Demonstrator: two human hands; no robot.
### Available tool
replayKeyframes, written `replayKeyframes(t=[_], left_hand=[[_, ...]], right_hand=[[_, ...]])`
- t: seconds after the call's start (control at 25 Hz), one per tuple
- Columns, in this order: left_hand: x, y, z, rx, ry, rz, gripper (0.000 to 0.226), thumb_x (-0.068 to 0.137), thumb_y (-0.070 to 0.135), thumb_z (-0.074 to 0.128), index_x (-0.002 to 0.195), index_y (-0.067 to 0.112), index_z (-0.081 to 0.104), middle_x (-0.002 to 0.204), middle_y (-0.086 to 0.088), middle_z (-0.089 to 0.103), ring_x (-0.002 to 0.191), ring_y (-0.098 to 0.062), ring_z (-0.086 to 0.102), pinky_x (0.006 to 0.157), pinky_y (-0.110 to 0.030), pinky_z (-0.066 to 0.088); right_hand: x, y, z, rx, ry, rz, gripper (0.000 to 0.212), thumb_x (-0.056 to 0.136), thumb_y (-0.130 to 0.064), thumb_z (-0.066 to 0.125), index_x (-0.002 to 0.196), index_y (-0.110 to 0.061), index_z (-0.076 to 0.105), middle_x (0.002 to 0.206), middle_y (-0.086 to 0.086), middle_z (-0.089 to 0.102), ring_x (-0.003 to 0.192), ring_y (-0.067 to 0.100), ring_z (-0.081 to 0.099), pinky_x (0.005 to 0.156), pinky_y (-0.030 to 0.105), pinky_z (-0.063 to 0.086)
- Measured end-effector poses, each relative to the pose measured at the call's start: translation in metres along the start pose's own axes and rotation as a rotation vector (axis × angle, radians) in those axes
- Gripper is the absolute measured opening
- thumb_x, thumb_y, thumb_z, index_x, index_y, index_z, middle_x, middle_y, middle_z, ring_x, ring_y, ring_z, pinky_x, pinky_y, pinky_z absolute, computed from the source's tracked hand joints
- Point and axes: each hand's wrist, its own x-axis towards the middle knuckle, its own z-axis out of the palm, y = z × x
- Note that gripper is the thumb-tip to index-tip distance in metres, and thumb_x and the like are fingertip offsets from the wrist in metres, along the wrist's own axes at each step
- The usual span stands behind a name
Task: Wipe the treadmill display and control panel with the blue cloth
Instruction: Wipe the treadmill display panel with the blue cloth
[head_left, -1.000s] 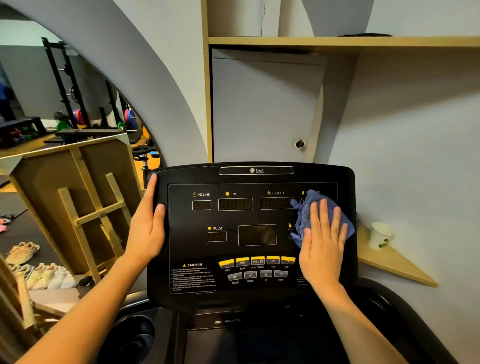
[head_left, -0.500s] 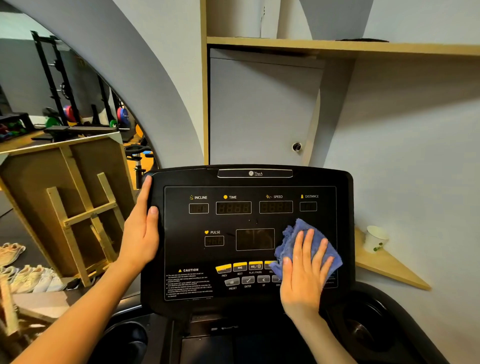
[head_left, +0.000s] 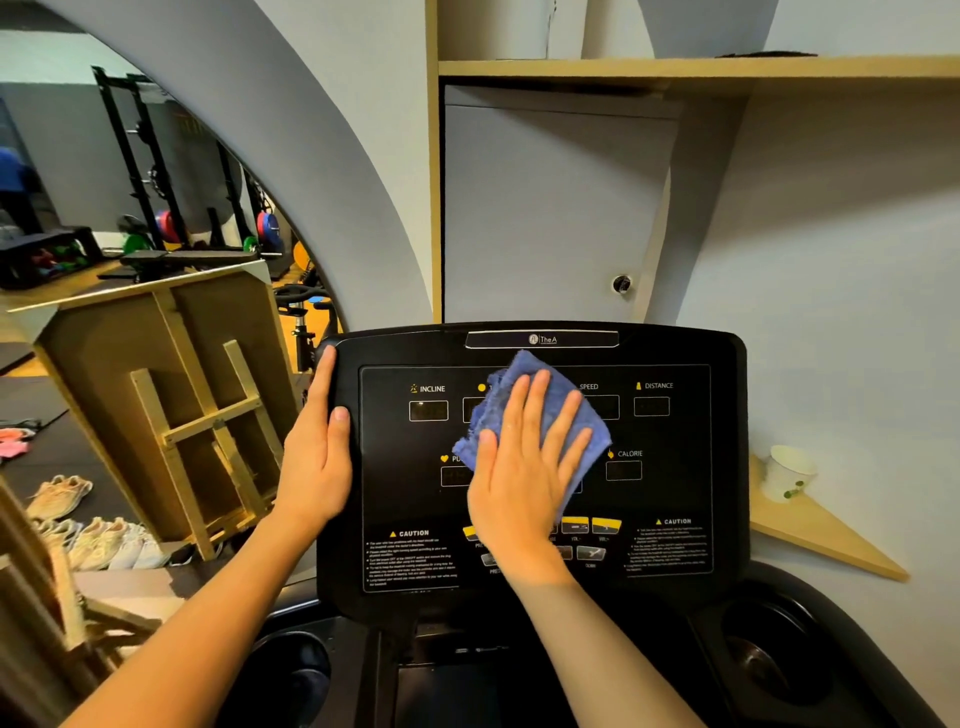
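Observation:
The black treadmill console (head_left: 675, 467) fills the middle of the view, with labelled displays on top and yellow and grey buttons (head_left: 592, 526) lower down. My right hand (head_left: 524, 467) lies flat with fingers spread, pressing the blue cloth (head_left: 514, 379) against the centre of the panel, over the TIME and middle displays. The cloth sticks out above and to the right of my fingers. My left hand (head_left: 317, 457) grips the console's left edge, thumb on the front face.
A wooden frame (head_left: 171, 410) leans at the left, with shoes (head_left: 98, 540) on the floor below it. A paper cup (head_left: 789, 473) stands on a small wooden corner shelf (head_left: 826, 540) at the right. Cup holders (head_left: 769, 660) flank the console base. Wall and cabinet stand close behind.
My right hand has slid the cloth from the panel's right side down over the buttons, then up and left to the centre. My left hand has stayed on the left edge.

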Motion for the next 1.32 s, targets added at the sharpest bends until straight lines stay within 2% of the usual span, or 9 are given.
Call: replayKeyframes(t=[0.16, 0.4, 0.64, 1.04, 1.2, 1.32], left_hand=[[0.001, -0.001, 0.001, -0.005, 0.000, 0.009, 0.056, 0.103, 0.045, 0.026, 0.156, 0.045, 0.008, 0.143, -0.005, 0.055, 0.118, -0.022, 0.061, 0.098, -0.041, 0.049], [0.001, -0.003, 0.003, -0.019, -0.010, 0.003, 0.055, 0.103, 0.043, 0.026, 0.156, 0.046, 0.009, 0.133, -0.004, 0.059, 0.096, -0.007, 0.066, 0.075, -0.017, 0.049], [0.001, -0.003, 0.003, -0.052, -0.005, -0.004, 0.055, 0.104, 0.040, 0.027, 0.156, 0.045, 0.010, 0.137, 0.002, 0.053, 0.111, -0.006, 0.061, 0.084, -0.009, 0.045], [0.001, -0.004, 0.002, -0.101, -0.005, -0.030, 0.055, 0.104, 0.040, 0.027, 0.156, 0.046, 0.011, 0.138, 0.001, 0.053, 0.115, -0.004, 0.059, 0.089, -0.007, 0.043], [0.001, -0.005, 0.001, -0.108, -0.019, 0.021, 0.056, 0.103, 0.042, 0.027, 0.157, 0.042, 0.011, 0.147, -0.003, 0.048, 0.123, -0.013, 0.057, 0.092, -0.011, 0.045], [0.001, -0.005, 0.001, -0.095, -0.020, 0.028, 0.056, 0.104, 0.042, 0.027, 0.157, 0.041, 0.011, 0.148, -0.005, 0.048, 0.123, -0.017, 0.057, 0.090, -0.006, 0.043]], right_hand=[[0.001, -0.028, 0.000, 0.008, -0.030, -0.077, 0.069, 0.103, -0.043, 0.030, 0.161, -0.014, 0.004, 0.168, 0.006, -0.004, 0.153, 0.038, -0.009, 0.121, 0.061, 0.004], [-0.001, -0.046, 0.000, 0.018, -0.068, -0.216, 0.072, 0.103, -0.042, 0.034, 0.160, -0.016, -0.002, 0.168, 0.002, -0.007, 0.153, 0.036, -0.012, 0.121, 0.059, 0.001], [-0.013, -0.057, 0.001, -0.010, -0.154, -0.385, 0.070, 0.104, -0.040, 0.032, 0.160, -0.018, -0.004, 0.168, 0.001, -0.010, 0.152, 0.034, -0.015, 0.121, 0.059, 0.002], [-0.039, -0.052, 0.003, -0.041, -0.260, -0.623, 0.072, 0.100, -0.037, 0.034, 0.161, -0.018, 0.000, 0.168, 0.000, -0.007, 0.152, 0.034, -0.016, 0.121, 0.056, 0.001], [-0.051, -0.044, 0.009, -0.075, -0.322, -0.696, 0.073, 0.101, -0.039, 0.039, 0.160, -0.019, 0.002, 0.168, -0.001, -0.008, 0.153, 0.031, -0.016, 0.121, 0.055, 0.000], [-0.057, -0.033, 0.008, -0.114, -0.357, -0.751, 0.077, 0.099, -0.041, 0.045, 0.160, -0.020, 0.004, 0.168, -0.002, -0.006, 0.153, 0.030, -0.016, 0.121, 0.055, -0.002]])
